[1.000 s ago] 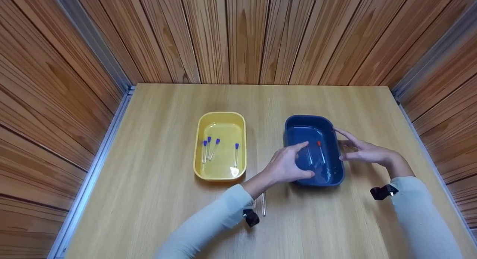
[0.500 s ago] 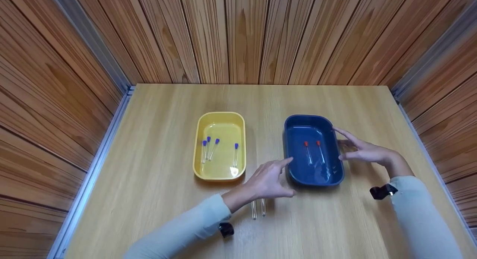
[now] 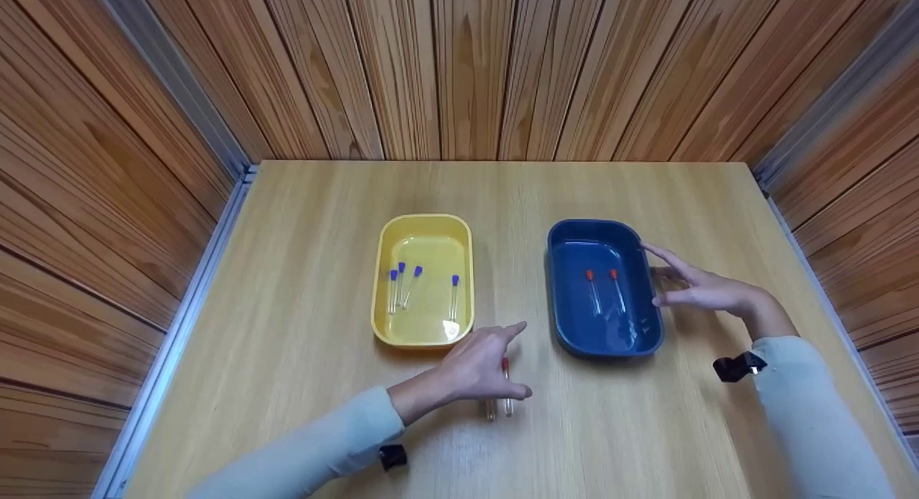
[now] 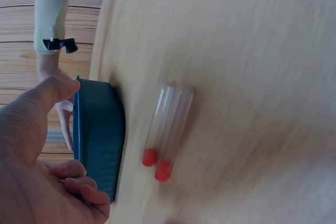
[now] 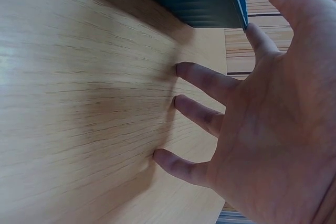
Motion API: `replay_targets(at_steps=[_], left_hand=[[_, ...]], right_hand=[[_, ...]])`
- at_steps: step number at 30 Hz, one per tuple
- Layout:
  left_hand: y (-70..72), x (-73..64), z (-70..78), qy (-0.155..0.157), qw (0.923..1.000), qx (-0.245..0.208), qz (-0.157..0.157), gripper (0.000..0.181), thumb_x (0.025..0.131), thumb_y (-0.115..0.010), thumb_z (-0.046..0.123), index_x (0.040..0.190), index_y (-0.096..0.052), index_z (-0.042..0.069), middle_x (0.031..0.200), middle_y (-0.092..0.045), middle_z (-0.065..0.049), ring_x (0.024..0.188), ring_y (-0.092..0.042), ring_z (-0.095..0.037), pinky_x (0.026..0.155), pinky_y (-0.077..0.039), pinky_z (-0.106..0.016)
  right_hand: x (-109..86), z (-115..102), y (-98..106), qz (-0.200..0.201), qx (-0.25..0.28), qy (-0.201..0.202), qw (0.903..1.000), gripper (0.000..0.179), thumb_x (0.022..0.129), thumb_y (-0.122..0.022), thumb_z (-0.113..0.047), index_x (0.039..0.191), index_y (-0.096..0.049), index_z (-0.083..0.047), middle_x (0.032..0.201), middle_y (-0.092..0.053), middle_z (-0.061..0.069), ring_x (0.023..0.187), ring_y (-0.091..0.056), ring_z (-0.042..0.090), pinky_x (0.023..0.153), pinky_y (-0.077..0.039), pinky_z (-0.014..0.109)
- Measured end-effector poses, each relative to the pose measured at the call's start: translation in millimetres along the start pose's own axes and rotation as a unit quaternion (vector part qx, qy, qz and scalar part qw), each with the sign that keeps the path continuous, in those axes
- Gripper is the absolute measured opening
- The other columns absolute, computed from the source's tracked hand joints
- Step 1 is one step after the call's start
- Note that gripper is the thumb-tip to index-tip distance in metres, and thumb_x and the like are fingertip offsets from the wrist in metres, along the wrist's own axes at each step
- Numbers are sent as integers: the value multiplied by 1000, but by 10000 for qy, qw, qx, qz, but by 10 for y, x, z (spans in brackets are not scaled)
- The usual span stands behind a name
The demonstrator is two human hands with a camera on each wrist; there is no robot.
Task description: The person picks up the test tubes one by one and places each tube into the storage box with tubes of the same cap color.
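My left hand (image 3: 474, 366) hovers over two clear test tubes (image 4: 173, 124) with red caps, which lie side by side on the table. Its thumb and forefinger are spread apart with nothing between them, and in the left wrist view the other fingers bend loosely. In the head view this hand partly hides the tubes. My right hand (image 3: 707, 291) is at the right side of the blue tray (image 3: 603, 347), thumb and forefinger touching its rim. In the right wrist view, the other fingertips (image 5: 184, 68) rest on the table. Two red-capped test tubes (image 3: 594, 298) lie inside this tray.
Left of the blue tray stands a yellow tray (image 3: 423, 341) holding several test tubes (image 3: 454, 298) with blue-purple caps. Wood-plank walls (image 3: 467, 68) enclose the table (image 3: 287, 269) at the back and both sides.
My left hand has moved from over the blue tray back to the left and nearer, over the tubes on the table. A second red-capped tube now shows in the blue tray. My right hand stays put.
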State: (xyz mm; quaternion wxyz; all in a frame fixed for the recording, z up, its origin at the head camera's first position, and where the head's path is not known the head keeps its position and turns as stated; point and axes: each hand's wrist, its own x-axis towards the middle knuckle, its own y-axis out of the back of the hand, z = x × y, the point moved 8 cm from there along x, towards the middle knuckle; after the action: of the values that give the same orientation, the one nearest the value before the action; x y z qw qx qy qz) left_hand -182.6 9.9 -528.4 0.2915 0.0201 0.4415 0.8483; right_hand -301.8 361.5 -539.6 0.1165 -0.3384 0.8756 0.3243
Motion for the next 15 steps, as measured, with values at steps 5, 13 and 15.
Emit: replay_targets(at_steps=[5, 13, 15], left_hand=[[-51, -49, -89, 177, 9998, -78, -56, 106, 81, -100, 50, 169, -52, 16, 144, -76, -9, 128, -70, -21, 115, -59, -40], [-251, -103, -256, 381, 9987, 311, -136, 110, 75, -102, 56, 166, -55, 14, 147, -75, -9, 133, -71, -24, 118, -59, -43], [-278, -96, -285, 397, 9984, 394, -97, 109, 73, -104, 56, 162, -58, 14, 138, -77, -7, 124, -71, -22, 113, -60, -41]], right_hand=[[-4, 3, -3, 4, 36, 22, 10000, 102, 110, -68, -29, 183, 3, -26, 187, -7, 34, 169, -10, 69, 121, -8, 98], [2, 10, 1, -4, 29, -23, 10000, 103, 110, -69, -31, 183, 4, -27, 188, -5, 33, 169, -8, 70, 121, -9, 98], [4, 6, 11, -3, 21, -27, 10000, 103, 110, -69, -30, 183, 4, -27, 188, -4, 33, 169, -8, 70, 121, -9, 98]])
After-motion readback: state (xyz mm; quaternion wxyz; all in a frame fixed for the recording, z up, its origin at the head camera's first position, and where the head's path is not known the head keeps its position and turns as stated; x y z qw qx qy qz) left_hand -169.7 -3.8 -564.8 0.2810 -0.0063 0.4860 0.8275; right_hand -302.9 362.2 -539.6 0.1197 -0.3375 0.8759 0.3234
